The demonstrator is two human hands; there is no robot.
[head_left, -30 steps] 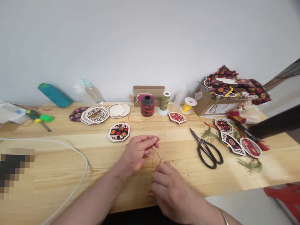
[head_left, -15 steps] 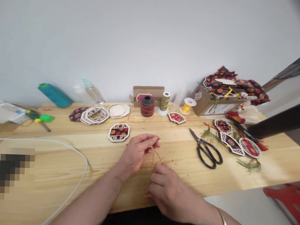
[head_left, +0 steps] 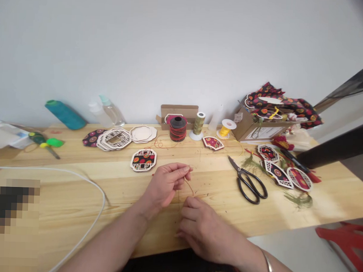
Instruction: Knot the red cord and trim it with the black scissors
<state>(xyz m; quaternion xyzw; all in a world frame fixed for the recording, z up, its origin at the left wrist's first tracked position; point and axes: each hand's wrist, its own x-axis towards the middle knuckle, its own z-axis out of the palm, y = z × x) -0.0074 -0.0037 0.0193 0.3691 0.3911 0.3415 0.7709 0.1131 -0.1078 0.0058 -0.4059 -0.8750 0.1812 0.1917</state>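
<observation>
A thin brownish cord (head_left: 189,185) runs between my two hands over the front of the wooden table. My left hand (head_left: 171,181) pinches one part of it between thumb and fingertips. Lower and closer to me, my right hand (head_left: 198,224) has its fingers curled round the other part; its fingertips are mostly hidden. Just beyond my left hand lies an eight-cornered ornament (head_left: 143,160) with black patterned cloth in a pale lattice frame. To the right of my hands, black-handled scissors (head_left: 247,181) rest with the blades slightly crossed, pointing to the back left.
Along the wall stand a red-and-black cord spool (head_left: 177,130), an olive thread spool (head_left: 199,126) and a yellow thread spool (head_left: 225,129). Pale frames (head_left: 114,139) are stacked at back left. A cardboard box (head_left: 253,128) holds cloth. A white cable (head_left: 100,200) curves at left; finished ornaments (head_left: 299,179) lie right.
Both hands keep nearly the same places and grips on the cord. The view has shifted very slightly, and the things on the right appear a little further left.
</observation>
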